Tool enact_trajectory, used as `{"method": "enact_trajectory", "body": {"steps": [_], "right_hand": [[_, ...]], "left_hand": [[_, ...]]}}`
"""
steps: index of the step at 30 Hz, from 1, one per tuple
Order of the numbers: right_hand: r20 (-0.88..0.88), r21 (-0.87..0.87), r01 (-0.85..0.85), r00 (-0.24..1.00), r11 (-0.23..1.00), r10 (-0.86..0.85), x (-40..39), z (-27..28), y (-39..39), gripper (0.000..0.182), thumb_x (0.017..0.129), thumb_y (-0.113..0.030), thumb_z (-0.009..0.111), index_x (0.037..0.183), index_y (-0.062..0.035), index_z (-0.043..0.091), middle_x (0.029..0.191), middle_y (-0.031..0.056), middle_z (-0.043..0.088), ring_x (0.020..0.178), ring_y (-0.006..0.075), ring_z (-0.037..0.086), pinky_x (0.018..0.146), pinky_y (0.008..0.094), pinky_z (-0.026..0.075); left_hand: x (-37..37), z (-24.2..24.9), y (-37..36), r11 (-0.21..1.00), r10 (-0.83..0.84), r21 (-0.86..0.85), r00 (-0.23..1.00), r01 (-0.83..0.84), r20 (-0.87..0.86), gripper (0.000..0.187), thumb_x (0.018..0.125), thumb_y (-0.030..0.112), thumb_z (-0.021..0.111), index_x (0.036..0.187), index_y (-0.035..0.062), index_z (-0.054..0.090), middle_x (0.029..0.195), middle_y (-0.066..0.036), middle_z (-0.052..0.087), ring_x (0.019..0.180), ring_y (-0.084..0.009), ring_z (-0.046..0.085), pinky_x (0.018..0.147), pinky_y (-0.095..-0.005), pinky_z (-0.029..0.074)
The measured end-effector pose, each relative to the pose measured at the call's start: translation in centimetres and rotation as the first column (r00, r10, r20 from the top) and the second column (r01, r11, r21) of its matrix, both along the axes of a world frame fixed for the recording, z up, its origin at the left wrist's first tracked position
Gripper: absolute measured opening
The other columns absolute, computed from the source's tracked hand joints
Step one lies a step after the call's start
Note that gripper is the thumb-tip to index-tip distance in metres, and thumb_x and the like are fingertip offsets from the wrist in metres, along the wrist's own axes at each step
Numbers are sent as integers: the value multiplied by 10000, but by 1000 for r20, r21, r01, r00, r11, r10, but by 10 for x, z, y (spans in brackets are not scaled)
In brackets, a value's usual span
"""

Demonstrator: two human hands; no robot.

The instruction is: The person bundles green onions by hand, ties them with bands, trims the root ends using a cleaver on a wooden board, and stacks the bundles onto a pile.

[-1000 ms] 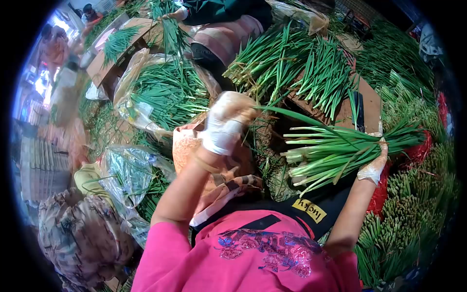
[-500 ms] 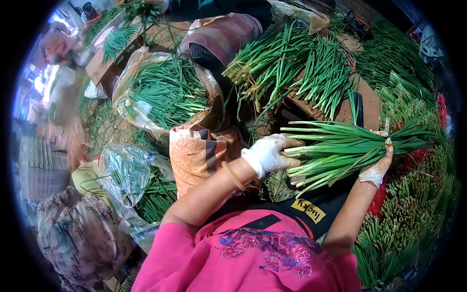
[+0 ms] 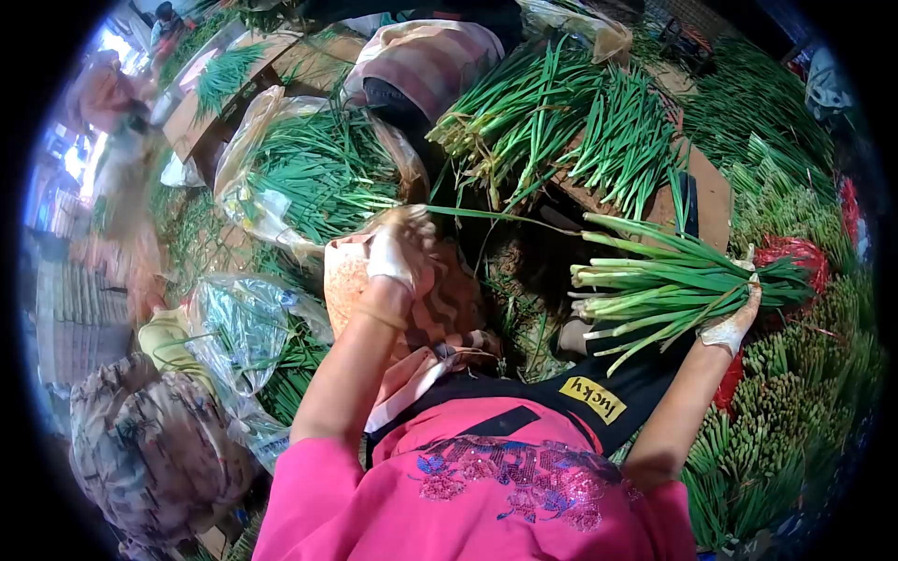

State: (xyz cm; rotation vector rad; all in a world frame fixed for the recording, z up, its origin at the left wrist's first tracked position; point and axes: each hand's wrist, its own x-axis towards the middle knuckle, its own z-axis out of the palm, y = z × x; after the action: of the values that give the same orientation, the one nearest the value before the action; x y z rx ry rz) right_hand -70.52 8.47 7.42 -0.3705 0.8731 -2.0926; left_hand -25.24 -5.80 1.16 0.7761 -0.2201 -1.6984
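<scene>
Gloved and raised over the orange patterned cloth [image 3: 351, 276], my left hand [image 3: 400, 245] is closed on a long green stalk [image 3: 505, 217], which stretches right toward the bunch. On the right, my right hand [image 3: 734, 323], also gloved, grips a bunch of green stalks [image 3: 655, 280] near its leafy end, with the pale ends fanned out to the left. An open plastic bag of green stalks [image 3: 313, 173] lies just beyond my left hand. Loose stalks [image 3: 622, 140] rest on cardboard [image 3: 706, 192] beyond the bunch.
Many upright bundles [image 3: 776, 393] stand along the right side, beside red netting [image 3: 793, 257]. A clear plastic bag [image 3: 238, 332] and a person in patterned clothing [image 3: 150, 449] are at the left. Another person's striped cloth-covered knee [image 3: 430, 61] is at the top.
My left hand has moved from the bunch's pale ends leftward to above the orange cloth, drawing a stalk with it. The right hand still holds the bunch, nearly in place.
</scene>
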Motion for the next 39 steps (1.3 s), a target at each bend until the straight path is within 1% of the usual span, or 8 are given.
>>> {"method": "enact_trajectory", "body": {"steps": [5,11,19,20,25,27,29,39], "right_hand": [[17,22,46,999,999,-46,10,7,-3,289,869,-296,487,1019,-65,573,1013,102,594,944,269,563,893,432,440],[-36,104,118,993,988,-115,61,16,-16,311,881,-288,490,1033,-29,569,1004,108,603,965,260,564,922,421,428],[-53,164,155,988,974,-148,50,-8,-16,361,874,-342,488,1049,-39,577,1033,121,607,973,271,575,878,434,464],[-1,216,166,985,962,-170,43,-9,-16,352,869,-340,481,1048,-53,579,1037,115,605,966,279,576,872,440,466],[24,195,184,981,963,-193,-7,-8,-2,356,860,-376,455,1027,-89,584,1010,95,605,959,283,567,855,465,464],[-11,105,247,969,963,-248,-12,3,-2,316,872,-337,437,992,-76,567,968,92,589,929,266,564,861,443,457],[-2,209,370,926,905,-378,20,35,-14,247,813,-278,564,950,-74,593,959,76,595,900,239,565,851,409,457],[-99,10,308,947,951,-306,118,42,-53,190,786,-38,598,960,38,597,871,77,600,796,155,574,766,310,479]], "left_hand": [[-54,17,80,559,-537,-279,597,781,596,290,831,133,639,1087,4,592,1084,-80,613,932,-151,597,806,-253,477],[-104,35,96,631,-713,-106,628,769,311,406,773,63,695,1144,-30,560,969,-44,636,837,-97,581,779,-237,472],[-85,37,70,571,-93,-327,455,753,886,180,753,98,700,887,-15,660,894,-84,663,820,-118,594,748,-267,472],[-78,49,67,701,-453,-177,623,691,637,147,761,84,683,866,-14,655,897,-76,662,817,-133,603,735,-266,474],[42,60,20,940,-77,-272,908,203,413,210,815,69,564,1001,-29,571,843,-62,616,749,-141,595,683,-265,499],[97,52,-2,910,-108,-173,618,377,778,124,821,12,551,922,-16,618,816,-43,633,711,-120,580,659,-257,497],[120,49,-11,679,380,61,-421,732,824,273,724,16,627,991,71,643,856,-89,657,769,-260,629,710,-325,509],[-125,118,54,312,452,-391,227,866,863,418,719,427,682,868,50,581,782,-109,601,738,-299,599,661,-378,478]]}}
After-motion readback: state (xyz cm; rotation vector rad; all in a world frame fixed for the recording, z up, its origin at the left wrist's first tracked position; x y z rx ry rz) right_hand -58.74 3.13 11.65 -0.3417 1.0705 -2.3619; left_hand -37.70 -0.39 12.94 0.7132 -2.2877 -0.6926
